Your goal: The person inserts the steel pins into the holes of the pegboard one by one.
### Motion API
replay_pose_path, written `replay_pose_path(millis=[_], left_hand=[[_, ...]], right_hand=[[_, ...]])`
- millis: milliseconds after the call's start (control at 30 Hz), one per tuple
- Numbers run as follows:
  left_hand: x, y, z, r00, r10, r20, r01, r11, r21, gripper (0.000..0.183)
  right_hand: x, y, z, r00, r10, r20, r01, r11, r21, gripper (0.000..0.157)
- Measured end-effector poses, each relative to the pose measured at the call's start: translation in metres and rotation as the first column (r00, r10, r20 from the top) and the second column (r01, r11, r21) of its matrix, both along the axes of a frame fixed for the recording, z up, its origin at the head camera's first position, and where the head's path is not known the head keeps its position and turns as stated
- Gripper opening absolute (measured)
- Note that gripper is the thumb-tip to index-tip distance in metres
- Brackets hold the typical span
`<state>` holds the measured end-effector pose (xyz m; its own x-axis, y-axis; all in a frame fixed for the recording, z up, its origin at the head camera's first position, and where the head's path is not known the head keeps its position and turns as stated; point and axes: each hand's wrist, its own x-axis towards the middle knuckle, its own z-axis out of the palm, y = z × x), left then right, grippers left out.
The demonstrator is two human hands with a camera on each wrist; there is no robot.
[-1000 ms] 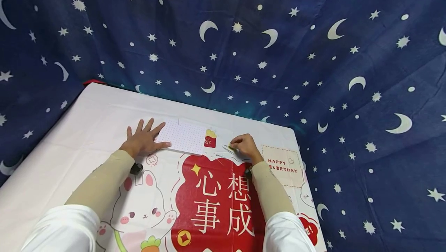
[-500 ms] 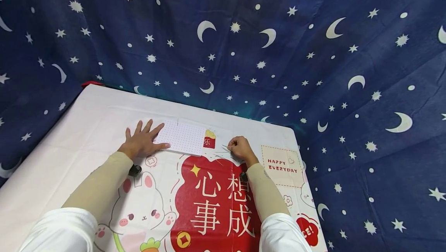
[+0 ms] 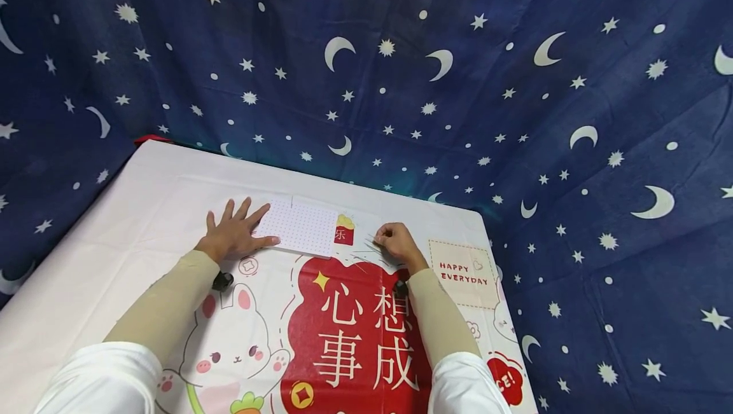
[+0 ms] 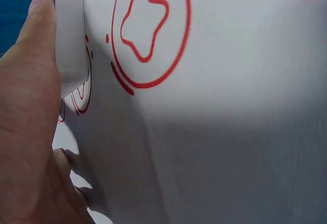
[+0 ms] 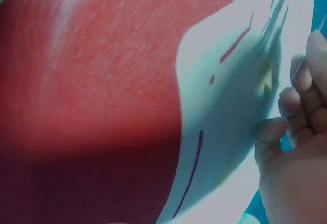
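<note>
A thick white board (image 3: 303, 228) printed with a grid of small dots lies flat on the table; one thin dark stick (image 3: 292, 201) shows at its far edge. My left hand (image 3: 231, 234) spreads its fingers over the board's left end, and in the left wrist view the thumb (image 4: 36, 35) lies along the board's side. To the right of the board, my right hand (image 3: 396, 242) pinches a thin needle-like stick (image 5: 299, 68) between thumb and fingertips. Several similar thin sticks (image 3: 362, 252) lie loose on the cloth below and beside those fingertips.
A white tablecloth (image 3: 189, 210) covers the table, printed with a rabbit, red lettering and a "HAPPY EVERYDAY" panel (image 3: 462, 274). Dark blue curtains (image 3: 366, 83) with moons and stars stand close behind the table and at both sides.
My right hand has shifted slightly left and lower over the loose sticks, and its fingers have drawn together on a stick. The left hand and board stay in place.
</note>
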<state>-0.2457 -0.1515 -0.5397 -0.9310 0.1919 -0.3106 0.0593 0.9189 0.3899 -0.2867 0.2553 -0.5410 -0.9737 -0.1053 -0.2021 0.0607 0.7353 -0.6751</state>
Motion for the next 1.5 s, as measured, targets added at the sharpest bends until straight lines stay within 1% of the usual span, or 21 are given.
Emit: replay_pose_path(millis=[100,200,300,400,533,633,700,867,967,1067,1167,1267,1400,1500], left_hand=[[-0.001,-0.001,0.003,1.000,-0.001,-0.008,0.001,1.000,0.001,0.104],[-0.002,-0.001,0.006,1.000,0.003,-0.018,-0.003,1.000,0.001,0.103],[-0.001,-0.001,0.006,1.000,0.004,-0.027,-0.004,1.000,0.003,0.101],[0.002,-0.001,0.005,1.000,0.001,-0.029,-0.001,1.000,0.007,0.100],[0.007,0.001,0.003,0.999,0.003,-0.033,-0.003,1.000,0.011,0.100],[0.008,0.001,0.003,0.999,0.009,-0.049,-0.009,1.000,0.009,0.098],[0.009,0.001,0.002,0.998,0.012,-0.054,-0.012,1.000,0.010,0.098],[0.011,0.004,-0.003,0.999,0.021,-0.033,-0.021,1.000,0.011,0.099],[0.011,0.004,-0.002,0.999,0.027,-0.038,-0.027,1.000,0.002,0.099],[0.010,0.004,-0.001,0.999,0.031,-0.043,-0.031,1.000,-0.001,0.098],[0.010,0.004,-0.003,0.999,0.030,-0.039,-0.030,1.000,-0.005,0.098],[0.008,0.003,-0.005,0.999,0.025,-0.037,-0.026,1.000,-0.009,0.099],[0.008,0.000,-0.006,0.998,0.040,-0.040,-0.040,0.999,-0.006,0.099],[0.005,0.006,-0.007,0.999,0.038,-0.034,-0.038,0.999,-0.004,0.099]], right_hand=[[-0.001,-0.002,0.004,0.999,0.002,-0.038,-0.005,0.997,-0.075,0.007],[-0.002,-0.007,0.009,0.997,0.001,-0.072,-0.012,0.988,-0.152,0.006],[-0.001,-0.013,0.014,0.997,-0.024,-0.074,0.008,0.976,-0.216,0.011],[0.000,-0.021,0.019,0.997,-0.034,-0.075,0.013,0.966,-0.258,0.014],[0.002,-0.034,0.023,0.992,-0.011,-0.123,-0.027,0.952,-0.304,0.012],[0.001,-0.045,0.025,0.985,-0.004,-0.171,-0.053,0.943,-0.328,0.010],[0.001,-0.052,0.027,0.982,-0.005,-0.187,-0.062,0.935,-0.350,0.009],[0.002,-0.071,0.028,0.979,0.028,-0.200,-0.114,0.895,-0.431,0.008],[0.001,-0.084,0.033,0.976,0.052,-0.213,-0.144,0.884,-0.445,0.009],[-0.002,-0.097,0.036,0.970,0.067,-0.235,-0.165,0.889,-0.428,0.009],[-0.004,-0.107,0.038,0.962,0.066,-0.266,-0.176,0.892,-0.417,0.008],[-0.007,-0.117,0.038,0.954,0.046,-0.298,-0.173,0.894,-0.413,0.007],[-0.011,-0.136,0.038,0.946,0.047,-0.322,-0.190,0.883,-0.430,0.008],[-0.013,-0.141,0.036,0.941,0.045,-0.335,-0.199,0.876,-0.439,0.009]])
